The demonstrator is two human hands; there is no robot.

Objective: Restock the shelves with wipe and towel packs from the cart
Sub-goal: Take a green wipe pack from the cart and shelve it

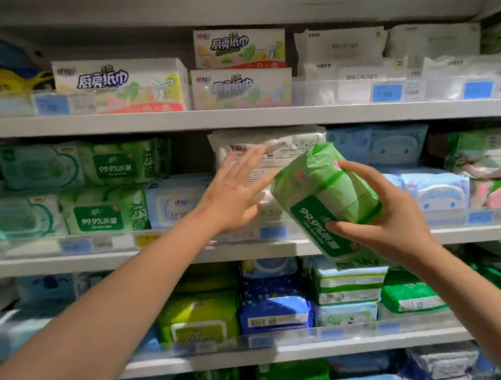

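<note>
A bare left forearm (86, 315) is reaching up from the lower left corner. Its left hand (237, 194) is spreading straight, parted fingers that are holding nothing, in front of a stack of white wipe packs (285, 146) on the middle shelf (95, 258); whether the fingertips are touching that stack I cannot tell. Just right of those fingers, the right hand (385, 222) is gripping a green wipe pack (327, 194), thumb pressing low on its near face and the other fingers curling over its upper side. The pack is hanging tilted in the air, partly covering the white stack and the shelf edge. Left of the left fingers a blue-and-white wipe pack (176, 200) is lying flat, and beyond it matching green shelf packs (103, 211) are sitting two high. Right of the right fingers, pale blue packs (429, 192) are filling the row. Above both sets of fingers, kitchen towel packs (121, 86) are lining the upper shelf behind a clear rail carrying a blue price tag (386, 93). The held pack is showing soft, crinkled light-green film, a gathered seam at its upper end, a rectangular flap and a dark green label printed "99.9%" in white.
</note>
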